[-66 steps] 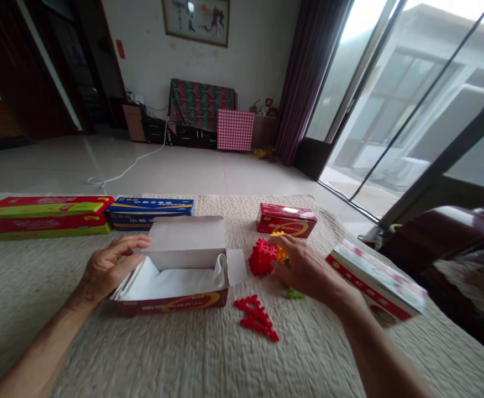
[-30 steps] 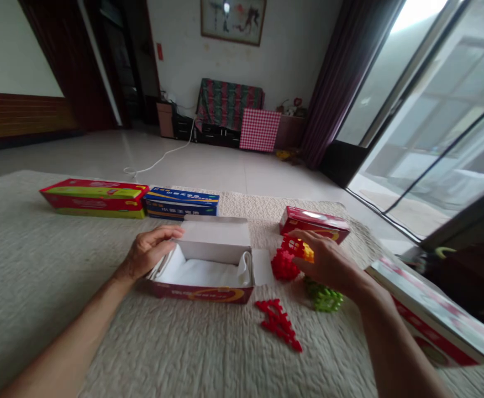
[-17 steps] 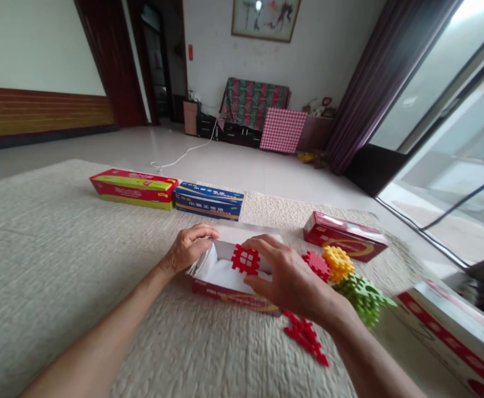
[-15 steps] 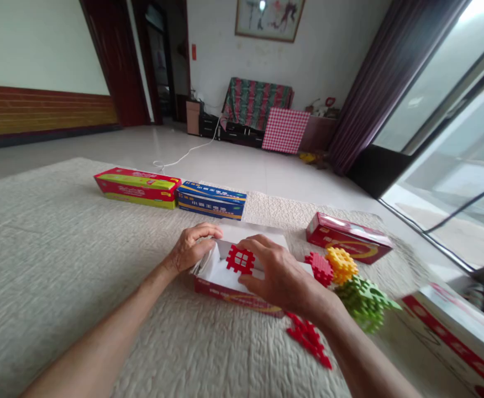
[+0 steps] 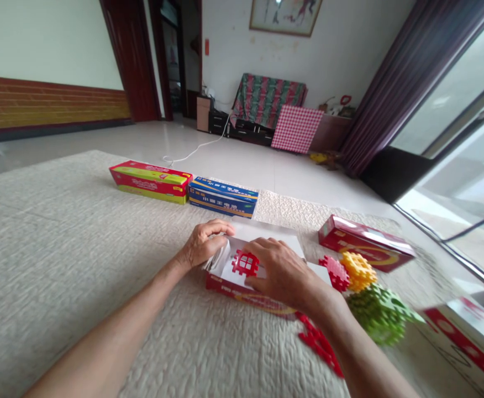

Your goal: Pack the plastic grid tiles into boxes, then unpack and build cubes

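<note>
An opened red box (image 5: 246, 297) with a white inside lies on the mat in front of me. At its left end my left hand (image 5: 206, 242) grips the box, thumb toward me and fingers over the far corner by the folded flap. Inside the box, my right hand (image 5: 277, 268) pinches a red toothed building block (image 5: 245, 263) with a window-shaped centre. My right forearm partly covers a red block piece (image 5: 320, 345) on the mat. Right of the box sit a pinkish-red block (image 5: 335, 272), a yellow block (image 5: 358, 271) and a heap of green blocks (image 5: 378, 315).
Beyond the open box stand a red-and-green box (image 5: 151, 185) and a blue box (image 5: 224, 198), end to end. A closed dark red box (image 5: 362, 243) lies at the right. A white-and-red carton (image 5: 469, 342) is at the lower right. All are on the beige mat (image 5: 72, 237).
The view has shifted, so everything appears a little further right. The red block sits slightly lower in the box, still in my right hand. My left hand keeps its place on the box.
</note>
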`<state>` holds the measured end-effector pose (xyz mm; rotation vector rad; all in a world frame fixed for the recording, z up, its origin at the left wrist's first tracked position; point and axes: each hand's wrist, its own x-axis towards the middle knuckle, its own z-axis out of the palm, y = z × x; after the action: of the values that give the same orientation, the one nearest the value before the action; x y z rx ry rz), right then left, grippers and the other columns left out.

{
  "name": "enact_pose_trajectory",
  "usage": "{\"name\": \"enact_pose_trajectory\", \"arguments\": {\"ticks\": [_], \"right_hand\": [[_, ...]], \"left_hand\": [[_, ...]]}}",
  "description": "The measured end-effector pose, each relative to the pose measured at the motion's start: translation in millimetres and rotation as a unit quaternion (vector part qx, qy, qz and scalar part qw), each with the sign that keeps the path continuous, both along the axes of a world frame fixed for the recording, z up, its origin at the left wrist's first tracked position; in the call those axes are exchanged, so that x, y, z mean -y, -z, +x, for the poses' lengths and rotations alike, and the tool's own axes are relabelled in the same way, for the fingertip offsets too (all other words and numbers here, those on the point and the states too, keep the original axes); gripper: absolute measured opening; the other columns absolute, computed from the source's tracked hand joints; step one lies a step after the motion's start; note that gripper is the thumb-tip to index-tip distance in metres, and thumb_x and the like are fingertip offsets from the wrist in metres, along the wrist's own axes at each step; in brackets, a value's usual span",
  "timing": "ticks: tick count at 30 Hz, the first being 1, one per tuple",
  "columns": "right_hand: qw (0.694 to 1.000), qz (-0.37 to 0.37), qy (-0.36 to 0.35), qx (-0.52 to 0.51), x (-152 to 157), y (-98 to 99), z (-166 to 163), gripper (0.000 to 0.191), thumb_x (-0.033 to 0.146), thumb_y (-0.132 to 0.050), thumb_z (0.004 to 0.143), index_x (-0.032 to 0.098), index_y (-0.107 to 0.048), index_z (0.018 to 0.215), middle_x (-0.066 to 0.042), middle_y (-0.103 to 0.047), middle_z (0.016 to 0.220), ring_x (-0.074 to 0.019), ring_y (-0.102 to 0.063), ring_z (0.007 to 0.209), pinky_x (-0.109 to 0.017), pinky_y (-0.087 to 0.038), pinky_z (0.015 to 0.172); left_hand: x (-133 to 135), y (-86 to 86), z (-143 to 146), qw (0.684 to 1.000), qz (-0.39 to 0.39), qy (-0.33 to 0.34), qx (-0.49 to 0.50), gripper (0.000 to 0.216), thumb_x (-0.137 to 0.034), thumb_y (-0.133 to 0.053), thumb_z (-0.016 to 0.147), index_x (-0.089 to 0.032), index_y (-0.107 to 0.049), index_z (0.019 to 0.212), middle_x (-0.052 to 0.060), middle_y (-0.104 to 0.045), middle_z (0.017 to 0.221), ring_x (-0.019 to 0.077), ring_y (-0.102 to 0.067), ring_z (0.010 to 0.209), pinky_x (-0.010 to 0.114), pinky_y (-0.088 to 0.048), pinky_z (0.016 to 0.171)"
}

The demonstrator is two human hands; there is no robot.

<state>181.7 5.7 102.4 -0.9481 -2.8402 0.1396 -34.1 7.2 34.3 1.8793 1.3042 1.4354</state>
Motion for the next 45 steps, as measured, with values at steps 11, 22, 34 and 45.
{"name": "enact_pose_trajectory", "arguments": {"ticks": [11, 22, 34, 45], "right_hand": [[0.992, -0.011, 0.035, -0.118, -4, -15.4, 27, 0.022, 0.019, -0.053, 0.087, 0.018, -0.066, 0.104, -0.007, -0.071, 0.099, -0.0182, -0.066, 0.087, -0.031, -0.051, 0.078], [0.981, 0.039, 0.084, -0.169, -17, -27.1, 60, 0.023, 0.025, -0.054, 0.086, 0.020, -0.066, 0.105, -0.006, -0.073, 0.102, -0.0189, -0.068, 0.089, -0.032, -0.051, 0.077], [0.972, 0.046, 0.116, -0.199, -26, -35.9, 96, 0.025, 0.026, -0.052, 0.087, 0.020, -0.067, 0.106, -0.007, -0.073, 0.100, -0.0187, -0.068, 0.087, -0.035, -0.054, 0.079], [0.979, -0.006, 0.201, -0.023, -34, 2.2, 172, 0.049, 0.017, -0.058, 0.073, 0.021, -0.061, 0.122, -0.010, -0.063, 0.127, -0.0260, -0.058, 0.117, -0.042, -0.044, 0.100]], "left_hand": [[5, -19.8, -5, 0.994, -0.061, 0.029, -0.081, 0.025, -0.020, -0.053, 0.075, -0.019, -0.072, 0.090, 0.005, -0.071, 0.108, 0.0209, -0.064, 0.106, 0.033, -0.049, 0.093], [22, -33.1, 11, 0.943, -0.060, 0.020, -0.328, 0.060, -0.015, -0.063, 0.063, -0.025, -0.059, 0.122, 0.008, -0.055, 0.134, 0.0264, -0.053, 0.123, 0.038, -0.040, 0.108], [13, -32.0, 3, 0.962, -0.054, 0.040, -0.264, 0.061, -0.008, -0.047, 0.058, -0.023, -0.068, 0.113, 0.004, -0.064, 0.123, 0.0220, -0.058, 0.117, 0.036, -0.044, 0.106], [1, -18.9, -19, 0.981, -0.079, 0.048, -0.169, 0.030, -0.029, -0.061, 0.069, -0.029, -0.074, 0.096, 0.002, -0.071, 0.114, 0.0266, -0.063, 0.113, 0.034, -0.047, 0.102]]}}
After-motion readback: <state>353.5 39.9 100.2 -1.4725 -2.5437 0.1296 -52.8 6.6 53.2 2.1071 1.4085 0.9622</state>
